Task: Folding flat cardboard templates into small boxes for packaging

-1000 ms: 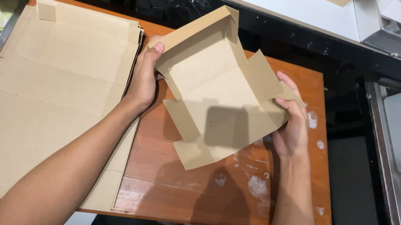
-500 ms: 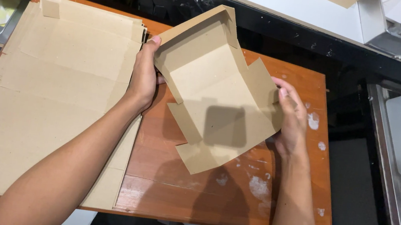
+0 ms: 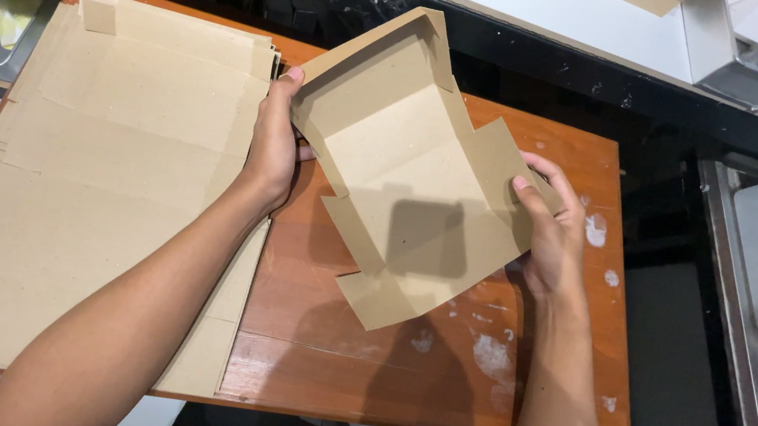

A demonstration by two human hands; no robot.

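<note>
Hands fold a brown die-cut cardboard box blank (image 3: 412,174) held up off a reddish-brown wooden tabletop (image 3: 437,372), near its centre. The left hand (image 3: 272,149) grips the blank's left edge at about 9 o'clock, thumb on the inner face and fingers curled behind. The right hand (image 3: 553,228) clasps the right side flap at about 3 o'clock, thumb pressed on the inside, fingers wrapped round the back. The far end wall at 12 o'clock already stands up with its corner tucked; the near flap at 6 o'clock still hangs flat.

By the look of it, the side walls are being raised. The next move seems to call for creasing the right flap fully upright along its score while the left hand steadies the base.

Compared with half a second ago, the right thumb has moved further onto the flap and the flap is drawn a little inward; the left hand's grip is unchanged.

At 9 o'clock a stack of flat brown cardboard blanks (image 3: 108,173) covers the tabletop's left side.
</note>
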